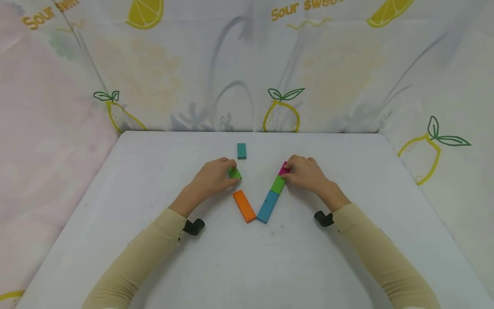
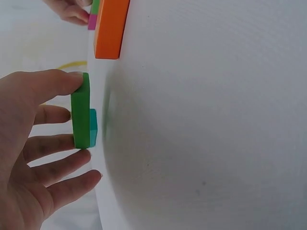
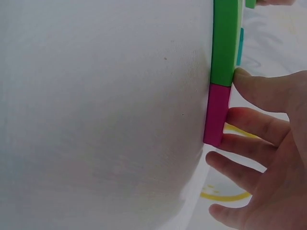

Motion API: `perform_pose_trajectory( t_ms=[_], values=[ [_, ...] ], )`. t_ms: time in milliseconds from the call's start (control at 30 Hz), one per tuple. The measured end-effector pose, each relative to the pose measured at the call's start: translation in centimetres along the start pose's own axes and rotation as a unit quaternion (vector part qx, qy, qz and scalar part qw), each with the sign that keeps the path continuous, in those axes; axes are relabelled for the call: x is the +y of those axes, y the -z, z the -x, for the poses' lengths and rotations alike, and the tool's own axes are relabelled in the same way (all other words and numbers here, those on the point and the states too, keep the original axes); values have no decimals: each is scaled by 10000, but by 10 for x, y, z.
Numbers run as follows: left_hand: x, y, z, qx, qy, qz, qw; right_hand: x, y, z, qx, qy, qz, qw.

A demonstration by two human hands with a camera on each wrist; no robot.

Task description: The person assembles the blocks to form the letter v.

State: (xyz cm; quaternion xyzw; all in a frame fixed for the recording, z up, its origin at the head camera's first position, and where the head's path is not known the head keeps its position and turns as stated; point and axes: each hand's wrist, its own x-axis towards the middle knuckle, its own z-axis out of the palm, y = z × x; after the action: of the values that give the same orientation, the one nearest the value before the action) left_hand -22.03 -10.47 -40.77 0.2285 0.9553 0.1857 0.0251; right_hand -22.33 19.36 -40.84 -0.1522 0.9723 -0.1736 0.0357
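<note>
**Left hand (image 1: pixel 216 174) is nearest the gap**

The left hand pinches a flat, bright green block (image 1: pixel 233 173), maybe painted wood, by its two ends. It seems to be just off the white table (image 1: pixel 231 266). Toward the person lies a long, flat orange block (image 1: pixel 245 207), near but not touching it. The orange block slants: its far end points up toward the held block. The long sides of both look to run about the same way, so the gap between their ends matters most. The right hand (image 1: pixel 308 174) is farther from that gap, holding a small, flat pink block (image 1: pixel 283 169).
</note>
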Motion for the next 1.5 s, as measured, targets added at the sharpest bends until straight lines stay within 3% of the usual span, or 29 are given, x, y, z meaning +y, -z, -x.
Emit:
perform_pose_trajectory(
  t_ms=[500,967,1500],
  values=[
    [-3,0,8,50,46,-110,9999,3,-1,0,66,86,39,9999],
    [-2,1,20,222,-100,-216,9995,4,-2,-2,85,155,107,9998],
    [0,-5,21,-28,60,-362,9993,2,1,-2,16,144,106,9998]
  ],
)
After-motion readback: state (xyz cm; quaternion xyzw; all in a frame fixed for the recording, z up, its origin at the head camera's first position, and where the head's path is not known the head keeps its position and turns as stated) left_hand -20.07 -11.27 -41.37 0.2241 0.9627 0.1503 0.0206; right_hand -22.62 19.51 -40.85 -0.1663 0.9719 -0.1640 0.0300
